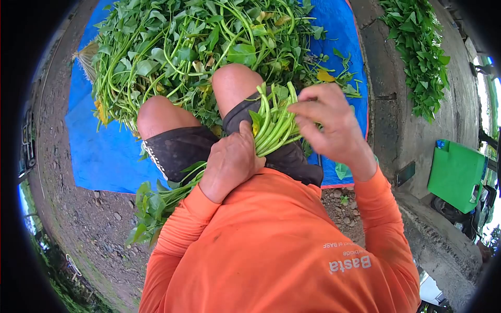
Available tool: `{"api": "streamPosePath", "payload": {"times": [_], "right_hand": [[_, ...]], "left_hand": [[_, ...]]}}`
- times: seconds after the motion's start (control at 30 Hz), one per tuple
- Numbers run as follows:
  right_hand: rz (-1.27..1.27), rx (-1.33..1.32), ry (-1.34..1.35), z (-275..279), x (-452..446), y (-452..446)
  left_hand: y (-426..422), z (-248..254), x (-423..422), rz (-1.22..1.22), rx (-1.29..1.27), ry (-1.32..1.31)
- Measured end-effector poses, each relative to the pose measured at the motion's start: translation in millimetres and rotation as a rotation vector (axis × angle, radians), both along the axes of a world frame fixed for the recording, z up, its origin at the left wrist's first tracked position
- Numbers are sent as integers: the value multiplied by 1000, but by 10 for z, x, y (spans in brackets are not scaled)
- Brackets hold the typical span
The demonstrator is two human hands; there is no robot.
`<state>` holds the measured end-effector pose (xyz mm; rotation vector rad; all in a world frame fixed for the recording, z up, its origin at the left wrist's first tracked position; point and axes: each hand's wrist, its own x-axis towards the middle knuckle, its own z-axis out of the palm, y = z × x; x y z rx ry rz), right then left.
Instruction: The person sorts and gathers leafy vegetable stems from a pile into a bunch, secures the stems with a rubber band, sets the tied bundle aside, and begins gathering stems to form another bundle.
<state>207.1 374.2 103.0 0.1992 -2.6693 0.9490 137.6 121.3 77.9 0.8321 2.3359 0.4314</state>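
Left hand (227, 159) gripping leafy stems (276, 129); right hand (334, 122) at ends.

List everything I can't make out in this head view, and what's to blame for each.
All in the head view:
Middle of the bundle of long green leafy stems: covered by the closed left hand.
Whether the right hand pinches a stem: fingertips overlap the stem ends.
Far side of the heap of green leafy vines: cut off by the top edge.
White lettering on the black shorts: too small.
Dark, flat rectangular object: too small to identify.
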Motion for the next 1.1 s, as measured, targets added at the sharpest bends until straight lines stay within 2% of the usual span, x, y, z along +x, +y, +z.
{"api": "streamPosePath", "payload": {"times": [0.07, 0.17, 0.27, 0.37, 0.5, 0.57, 0.67, 0.73, 0.8, 0.9, 0.97, 1.1], "right_hand": [[114, 202, -30, -86, -19, -203], [114, 282, -351, -189, 63, -176], [137, 149, -167, -60, -202, -298], [272, 132, -163, -171, -332, -332], [257, 108, -255, -93, -350, -429], [258, 95, -215, -190, -379, -540], [133, -55, -233, -374, -353, -440], [-81, 187, -81, -346, -435, -43], [-380, 585, 6, -327, -524, 421], [-248, 571, 95, -56, -526, 403], [215, 72, -123, 110, -473, -12], [351, 250, -145, -70, -400, -285]], "left_hand": [[-46, 5, -6, 28, 49, -18], [-95, -81, 42, 40, 146, 32], [-114, -99, 12, 35, 177, 32], [-124, -109, -6, 17, 205, 17], [-125, -83, -14, 70, 256, -54], [-96, -72, -48, 124, 315, -90], [-100, 18, -52, 170, 250, -86], [-101, 2, -61, 158, 196, -73], [-86, -27, -53, 126, 132, -68], [-12, -57, -97, 66, 58, -40], [3, -44, -61, 34, 57, -16], [-63, -71, -8, 71, 205, 5]]}}
